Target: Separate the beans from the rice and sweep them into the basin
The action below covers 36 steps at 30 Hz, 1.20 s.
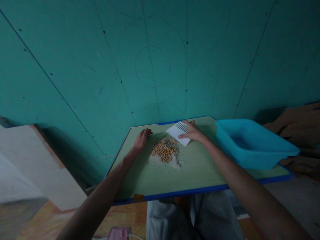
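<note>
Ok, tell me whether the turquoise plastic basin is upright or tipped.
Upright: the turquoise plastic basin stands on the pale green, blue-edged tabletop, its wide rim and hollow facing up.

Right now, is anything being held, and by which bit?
The right hand holds the white slotted tool by its right side, beside the slots. I can't see anything held in the left hand.

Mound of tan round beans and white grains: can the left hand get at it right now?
Probably yes. The left hand appears empty, just left of the mound, with nothing visible between. The white slotted scoop, held in the right hand, is on the mound's other side.
</note>
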Motion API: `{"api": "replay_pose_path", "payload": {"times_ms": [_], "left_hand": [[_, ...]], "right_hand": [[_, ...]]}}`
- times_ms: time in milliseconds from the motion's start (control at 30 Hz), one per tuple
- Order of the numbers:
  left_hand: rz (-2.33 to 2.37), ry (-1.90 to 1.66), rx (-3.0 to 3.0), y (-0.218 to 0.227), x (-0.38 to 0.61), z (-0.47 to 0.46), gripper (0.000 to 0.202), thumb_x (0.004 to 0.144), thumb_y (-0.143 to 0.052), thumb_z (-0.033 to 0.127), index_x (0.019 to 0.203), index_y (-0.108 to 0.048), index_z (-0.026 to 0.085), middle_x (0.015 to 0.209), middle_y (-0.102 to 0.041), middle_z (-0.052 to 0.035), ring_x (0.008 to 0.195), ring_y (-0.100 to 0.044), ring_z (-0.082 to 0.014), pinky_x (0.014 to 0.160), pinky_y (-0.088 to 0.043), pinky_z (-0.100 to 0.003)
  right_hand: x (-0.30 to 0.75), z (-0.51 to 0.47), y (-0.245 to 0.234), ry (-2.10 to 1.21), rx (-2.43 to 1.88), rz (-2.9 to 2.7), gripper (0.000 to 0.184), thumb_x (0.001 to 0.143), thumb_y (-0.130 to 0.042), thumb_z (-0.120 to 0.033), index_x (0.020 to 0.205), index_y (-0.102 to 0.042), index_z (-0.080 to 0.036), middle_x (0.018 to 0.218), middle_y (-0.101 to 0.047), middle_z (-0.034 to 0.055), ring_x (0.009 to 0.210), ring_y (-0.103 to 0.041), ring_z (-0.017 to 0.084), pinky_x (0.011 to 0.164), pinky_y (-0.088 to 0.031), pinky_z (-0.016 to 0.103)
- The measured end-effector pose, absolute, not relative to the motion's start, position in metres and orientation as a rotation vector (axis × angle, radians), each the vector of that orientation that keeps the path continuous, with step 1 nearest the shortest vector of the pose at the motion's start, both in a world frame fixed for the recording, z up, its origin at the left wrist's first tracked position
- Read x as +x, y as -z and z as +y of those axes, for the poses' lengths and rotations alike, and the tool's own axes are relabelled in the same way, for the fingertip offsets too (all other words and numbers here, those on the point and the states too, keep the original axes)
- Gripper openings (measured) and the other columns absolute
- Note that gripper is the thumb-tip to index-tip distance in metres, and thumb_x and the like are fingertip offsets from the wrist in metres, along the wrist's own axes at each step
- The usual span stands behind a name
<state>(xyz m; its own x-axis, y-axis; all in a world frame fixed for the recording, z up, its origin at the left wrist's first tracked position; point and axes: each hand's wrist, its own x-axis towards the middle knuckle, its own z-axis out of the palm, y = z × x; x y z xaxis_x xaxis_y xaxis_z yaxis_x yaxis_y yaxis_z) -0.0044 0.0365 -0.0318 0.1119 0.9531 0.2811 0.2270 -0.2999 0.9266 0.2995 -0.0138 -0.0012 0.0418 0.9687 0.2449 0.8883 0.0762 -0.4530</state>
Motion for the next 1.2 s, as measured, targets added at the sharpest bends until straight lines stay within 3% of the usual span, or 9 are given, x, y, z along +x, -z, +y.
{"api": "replay_pose_path", "payload": {"times_ms": [133, 300, 567, 867, 1033, 1200], "left_hand": [[1.160, -1.244, 1.668, 0.031, -0.003, 0.035, 0.065, 0.090, -0.040, 0.065, 0.110, -0.064, 0.008, 0.114, -0.069, -0.0200, 0.107, -0.064, -0.0267, 0.101, -0.045, -0.042], [1.203, -1.225, 1.714, 0.026, -0.002, 0.029, 0.063, 0.091, -0.039, 0.064, 0.108, -0.065, 0.009, 0.112, -0.069, -0.0186, 0.105, -0.064, -0.0278, 0.099, -0.045, -0.043], [1.169, -1.240, 1.684, 0.026, -0.002, 0.030, 0.057, 0.092, -0.040, 0.060, 0.106, -0.064, 0.011, 0.112, -0.068, -0.0201, 0.106, -0.064, -0.0283, 0.101, -0.045, -0.044], [1.117, -1.313, 1.535, 0.027, -0.006, 0.035, 0.058, 0.091, -0.041, 0.059, 0.104, -0.066, 0.008, 0.108, -0.070, -0.0178, 0.100, -0.063, -0.0267, 0.095, -0.045, -0.041], [1.095, -1.328, 1.204, 0.030, -0.015, 0.048, 0.057, 0.092, -0.038, 0.056, 0.107, -0.063, 0.008, 0.112, -0.068, -0.0209, 0.093, -0.067, -0.0248, 0.090, -0.049, -0.041], [1.078, -1.347, 1.104, 0.023, -0.014, 0.045, 0.046, 0.094, -0.041, 0.047, 0.101, -0.065, 0.009, 0.104, -0.069, -0.0183, 0.092, -0.067, -0.0219, 0.098, -0.048, -0.039]], "right_hand": [[0.295, -0.015, -0.007, -0.153, -1.617, -1.884, 0.081, 0.069, -0.079, -0.025, 0.143, -0.045, -0.024, 0.128, -0.052, 0.0080, 0.119, -0.053, 0.022, 0.099, -0.045, 0.031], [0.288, -0.014, -0.017, -0.063, -1.334, -1.838, 0.061, 0.073, -0.070, -0.010, 0.132, -0.058, -0.018, 0.122, -0.060, 0.0077, 0.115, -0.057, 0.020, 0.103, -0.042, 0.032], [0.282, -0.018, -0.023, -0.243, -1.265, -1.622, 0.051, 0.077, -0.069, -0.014, 0.127, -0.061, -0.019, 0.127, -0.066, 0.0083, 0.114, -0.063, 0.022, 0.099, -0.047, 0.036], [0.257, -0.028, -0.027, -0.804, -1.032, -1.530, 0.046, 0.064, -0.078, -0.016, 0.109, -0.069, -0.017, 0.108, -0.074, 0.0088, 0.097, -0.069, 0.023, 0.081, -0.057, 0.036], [0.242, -0.037, -0.025, -0.899, -1.031, -1.598, 0.047, 0.063, -0.079, -0.015, 0.108, -0.070, -0.019, 0.107, -0.074, 0.0077, 0.093, -0.069, 0.021, 0.076, -0.057, 0.033], [0.237, -0.033, -0.013, -0.897, -1.107, -1.640, 0.046, 0.062, -0.079, -0.013, 0.106, -0.071, -0.019, 0.107, -0.074, 0.0072, 0.090, -0.069, 0.021, 0.072, -0.057, 0.031]]}}
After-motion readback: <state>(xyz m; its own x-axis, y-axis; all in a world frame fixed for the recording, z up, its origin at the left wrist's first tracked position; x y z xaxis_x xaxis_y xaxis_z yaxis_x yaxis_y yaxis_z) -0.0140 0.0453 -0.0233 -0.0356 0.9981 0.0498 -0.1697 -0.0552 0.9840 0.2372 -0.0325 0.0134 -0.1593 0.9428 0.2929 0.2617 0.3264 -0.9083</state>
